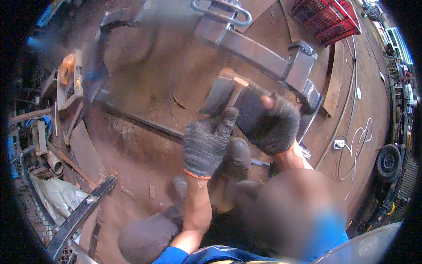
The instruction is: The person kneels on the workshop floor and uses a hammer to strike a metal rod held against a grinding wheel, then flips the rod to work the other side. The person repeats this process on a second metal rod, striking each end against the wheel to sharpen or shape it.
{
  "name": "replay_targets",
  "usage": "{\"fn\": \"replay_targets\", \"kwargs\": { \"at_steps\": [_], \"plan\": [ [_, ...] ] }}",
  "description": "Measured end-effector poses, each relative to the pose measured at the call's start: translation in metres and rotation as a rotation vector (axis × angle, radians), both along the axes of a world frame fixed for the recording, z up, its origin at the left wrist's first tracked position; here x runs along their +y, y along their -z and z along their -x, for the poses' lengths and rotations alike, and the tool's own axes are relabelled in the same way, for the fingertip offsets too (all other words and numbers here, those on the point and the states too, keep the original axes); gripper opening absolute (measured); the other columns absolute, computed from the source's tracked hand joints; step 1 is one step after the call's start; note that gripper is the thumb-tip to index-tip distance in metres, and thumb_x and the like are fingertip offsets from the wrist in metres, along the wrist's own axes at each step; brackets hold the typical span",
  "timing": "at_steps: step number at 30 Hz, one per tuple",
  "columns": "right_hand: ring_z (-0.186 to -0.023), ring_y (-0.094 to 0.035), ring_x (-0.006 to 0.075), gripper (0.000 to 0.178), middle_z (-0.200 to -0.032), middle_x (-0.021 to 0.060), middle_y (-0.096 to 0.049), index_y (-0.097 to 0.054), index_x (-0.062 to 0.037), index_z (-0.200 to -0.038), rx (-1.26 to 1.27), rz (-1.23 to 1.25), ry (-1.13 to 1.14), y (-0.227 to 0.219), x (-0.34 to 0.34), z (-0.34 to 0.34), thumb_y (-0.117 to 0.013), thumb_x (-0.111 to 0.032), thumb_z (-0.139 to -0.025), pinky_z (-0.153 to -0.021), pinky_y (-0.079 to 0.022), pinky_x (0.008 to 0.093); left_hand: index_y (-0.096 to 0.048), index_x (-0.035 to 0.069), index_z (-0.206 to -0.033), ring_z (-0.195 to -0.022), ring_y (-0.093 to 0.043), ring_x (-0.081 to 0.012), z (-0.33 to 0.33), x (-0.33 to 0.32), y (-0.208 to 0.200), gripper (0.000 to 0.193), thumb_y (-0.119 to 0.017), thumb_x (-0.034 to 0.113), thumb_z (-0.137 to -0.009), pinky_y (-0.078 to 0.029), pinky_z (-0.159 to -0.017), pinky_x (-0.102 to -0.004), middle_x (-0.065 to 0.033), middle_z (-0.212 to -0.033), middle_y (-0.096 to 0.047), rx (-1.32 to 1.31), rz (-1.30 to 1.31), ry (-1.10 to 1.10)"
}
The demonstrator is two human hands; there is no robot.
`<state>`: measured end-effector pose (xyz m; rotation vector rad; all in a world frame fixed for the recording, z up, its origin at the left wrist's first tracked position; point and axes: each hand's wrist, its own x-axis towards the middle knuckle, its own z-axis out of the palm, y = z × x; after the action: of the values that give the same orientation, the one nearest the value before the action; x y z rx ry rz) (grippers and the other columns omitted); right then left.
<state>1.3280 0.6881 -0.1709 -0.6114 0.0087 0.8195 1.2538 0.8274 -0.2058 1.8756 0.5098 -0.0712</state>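
"What lies off to your left?"

"An orange plastic bag (pixel 67 69), thin and crinkled, near the rim of my view. Lower down, a crumpled whitish sack (pixel 63 196) lies beside a straight, scuffed black bar (pixel 83 209) that slants across the corner."

"And your left hand?"

"My left hand (pixel 205 145) wears a coarse grey knit glove with an orange edge at the wrist. It is closed around the lower end of a short rod (pixel 235 94), brownish and slim, its pale, blunt end pointing away from me."

"Where is that rod exactly?"

"Between my hands, in front of a dark plate (pixel 216 96), flat and smooth-looking. I can't tell whether they touch."

"Your right?"

"My right hand (pixel 277 123), gloved in the same knit, is wrapped around the plate, one finger stretched along its far edge."

"Beyond it?"

"A frame of square steel tube (pixel 255 56), dull and dark, then a red plastic crate (pixel 327 22) with latticed sides. Farthest right, a round black tyre (pixel 388 161)."
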Motion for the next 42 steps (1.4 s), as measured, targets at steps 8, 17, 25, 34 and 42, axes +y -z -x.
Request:
{"fn": "replay_targets", "kwargs": {
  "at_steps": [8,17,25,34,42],
  "plan": [
    [-0.130,-0.049,0.0267,0.065,-0.141,0.0157,-0.051,-0.043,0.0053,-0.141,-0.033,0.008,0.105,0.003,-0.002,0.016,-0.064,-0.019,-0.085,-0.113,-0.035,0.0386,-0.067,0.001,-0.066,-0.056,-0.055,-0.0430,-0.001,-0.008,0.005,0.060,-0.058,0.054,-0.093,-0.041,-0.055,-0.0471,-0.0244,-0.060,-0.057,-0.049,-0.189,-0.184],
    [-0.128,-0.051,0.0256,0.068,-0.141,0.0145,-0.051,-0.041,0.0029,-0.142,-0.103,0.287,0.209,-0.003,-0.008,0.018,-0.067,-0.016,-0.082,-0.110,-0.039,0.0373,-0.072,0.004,-0.073,-0.052,-0.055,-0.0378,-0.001,-0.005,0.006,0.054,-0.060,0.052,-0.093,-0.043,-0.054,-0.0441,-0.0223,-0.059,-0.057,-0.008,-0.090,-0.164],
    [-0.127,-0.052,0.0257,0.074,-0.140,0.0145,-0.051,-0.038,0.0015,-0.144,-0.120,0.307,0.211,-0.006,-0.008,0.016,-0.069,-0.016,-0.079,-0.109,-0.041,0.0373,-0.071,0.003,-0.084,-0.044,-0.044,-0.0288,0.009,-0.002,0.040,0.029,-0.063,0.028,-0.095,-0.033,-0.046,-0.0414,-0.0130,-0.051,-0.051,-0.308,-0.239,-0.044],
    [-0.126,-0.052,0.0258,0.080,-0.140,0.0146,-0.051,-0.035,0.0000,-0.146,-0.138,0.313,0.202,-0.010,-0.005,0.011,-0.070,-0.016,-0.077,-0.107,-0.042,0.0374,-0.043,0.015,-0.148,-0.054,-0.055,-0.0342,0.018,-0.003,0.047,0.072,-0.062,0.001,-0.080,-0.045,-0.054,-0.0459,-0.0154,-0.076,-0.061,-0.522,-0.578,0.287],
    [-0.125,-0.053,0.0259,0.086,-0.140,0.0147,-0.051,-0.032,-0.0014,-0.148,-0.148,0.334,0.196,-0.015,-0.007,0.011,-0.072,-0.017,-0.074,-0.105,-0.044,0.0374,-0.041,0.014,-0.148,-0.066,-0.054,-0.0308,0.006,-0.013,0.041,0.067,-0.062,0.009,-0.085,-0.046,-0.057,-0.0442,-0.0118,-0.083,-0.061,-0.522,-0.466,0.251]
  ]
}}
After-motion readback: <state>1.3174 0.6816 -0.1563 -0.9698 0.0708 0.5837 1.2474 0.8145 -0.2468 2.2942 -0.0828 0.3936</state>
